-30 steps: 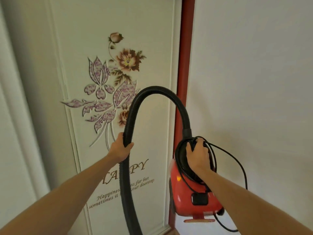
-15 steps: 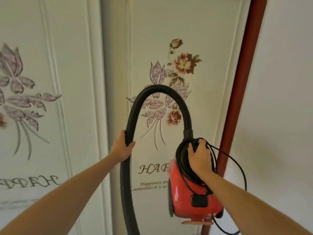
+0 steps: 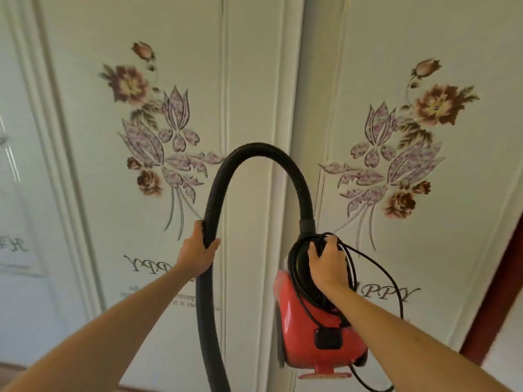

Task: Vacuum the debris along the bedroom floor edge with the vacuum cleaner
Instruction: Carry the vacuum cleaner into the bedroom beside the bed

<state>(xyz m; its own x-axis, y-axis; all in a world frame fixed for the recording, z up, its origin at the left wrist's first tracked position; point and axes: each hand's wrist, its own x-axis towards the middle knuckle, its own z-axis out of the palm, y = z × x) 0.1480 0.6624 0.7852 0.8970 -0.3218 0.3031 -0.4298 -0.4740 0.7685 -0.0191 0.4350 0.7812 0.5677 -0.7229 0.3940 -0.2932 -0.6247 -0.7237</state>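
Beneath right hand (image 3: 328,264): vacuum cleaner (image 3: 317,335), gripped, carried; left hand (image 3: 198,253) clasps hose (image 3: 254,154). View swung left, past 2 doors (image 3: 93,193); vacuuming unstarted.

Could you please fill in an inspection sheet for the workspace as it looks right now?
Surface: only a sliver of floor shows at lower left; no debris seen.
Job's things: red vacuum cleaner carried off the floor; black hose arches above it.
Clutter: nothing seen.
Grippers: left hand wrapped around the hose; right hand gripping the vacuum's top.
Cables: black power cord coiled at the handle, loops dangling at the right.
Surroundings: white flower-printed panel doors; red-brown door frame at the right.
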